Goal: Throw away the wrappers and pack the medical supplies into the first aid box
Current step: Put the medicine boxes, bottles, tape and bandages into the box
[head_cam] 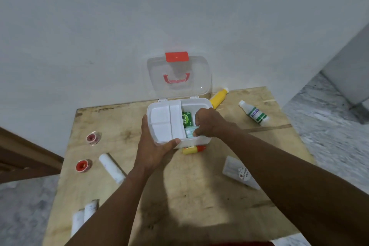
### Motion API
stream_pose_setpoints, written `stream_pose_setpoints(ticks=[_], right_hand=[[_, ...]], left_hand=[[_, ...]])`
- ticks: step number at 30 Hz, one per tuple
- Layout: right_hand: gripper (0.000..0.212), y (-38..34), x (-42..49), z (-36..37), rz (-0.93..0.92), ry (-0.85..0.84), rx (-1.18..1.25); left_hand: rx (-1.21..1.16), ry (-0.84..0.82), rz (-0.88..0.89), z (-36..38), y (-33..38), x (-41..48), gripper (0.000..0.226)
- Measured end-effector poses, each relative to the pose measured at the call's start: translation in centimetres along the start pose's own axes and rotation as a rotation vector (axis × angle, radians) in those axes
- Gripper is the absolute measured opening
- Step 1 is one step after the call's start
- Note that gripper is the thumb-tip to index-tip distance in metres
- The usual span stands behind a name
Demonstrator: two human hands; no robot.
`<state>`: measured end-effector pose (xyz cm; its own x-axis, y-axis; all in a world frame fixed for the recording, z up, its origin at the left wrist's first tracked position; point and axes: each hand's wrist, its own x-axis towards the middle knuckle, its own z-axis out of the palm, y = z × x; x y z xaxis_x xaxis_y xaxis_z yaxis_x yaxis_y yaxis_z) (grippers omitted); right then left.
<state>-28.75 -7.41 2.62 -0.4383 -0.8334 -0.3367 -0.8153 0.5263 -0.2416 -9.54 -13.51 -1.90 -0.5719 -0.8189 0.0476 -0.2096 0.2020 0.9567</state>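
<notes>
The white first aid box [196, 103] stands open at the back of the wooden table, its clear lid [178, 75] leaning on the wall. A white divider tray [165, 121] fills its left half. A green packet [187, 119] lies in the right compartment. My left hand [154, 149] grips the box's near-left corner. My right hand [209, 124] reaches into the right compartment with its fingers closed on a small pale teal packet [189, 132]. A small yellow bottle with a red cap [193, 149] lies against the box's front.
On the table lie a yellow bottle [218, 97], a white bottle with a green label [254, 113], a clear plastic pack [238, 171], two red tape rolls [93, 138] [82, 165], a white bandage roll [111, 168] and two more rolls [83, 217] near the left front edge.
</notes>
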Motion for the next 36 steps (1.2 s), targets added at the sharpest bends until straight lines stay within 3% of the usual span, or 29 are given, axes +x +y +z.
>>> stream_pose_setpoints(ticks=[9, 16, 24, 29, 36], right_hand=[[0.040, -1.0, 1.1, 2.0, 0.045, -0.013, 0.167], [0.021, -1.0, 1.4, 2.1, 0.008, -0.048, 0.277], [0.024, -0.5, 1.1, 1.7, 0.004, -0.046, 0.324], [0.024, 0.4, 0.0, 0.2, -0.012, 0.074, 0.324], [0.015, 2.2, -4.4, -0.9, 0.019, 0.373, 0.415]], left_hand=[[0.002, 0.004, -0.017, 0.1, -0.1, 0.0, 0.091], [0.025, 0.021, -0.027, 0.1, -0.4, 0.0, 0.093], [0.040, 0.010, -0.031, 0.0, -0.3, -0.1, 0.091], [0.037, 0.005, -0.022, -0.1, -0.3, 0.0, 0.094], [0.058, -0.015, -0.002, -0.1, -0.2, 0.3, 0.098]])
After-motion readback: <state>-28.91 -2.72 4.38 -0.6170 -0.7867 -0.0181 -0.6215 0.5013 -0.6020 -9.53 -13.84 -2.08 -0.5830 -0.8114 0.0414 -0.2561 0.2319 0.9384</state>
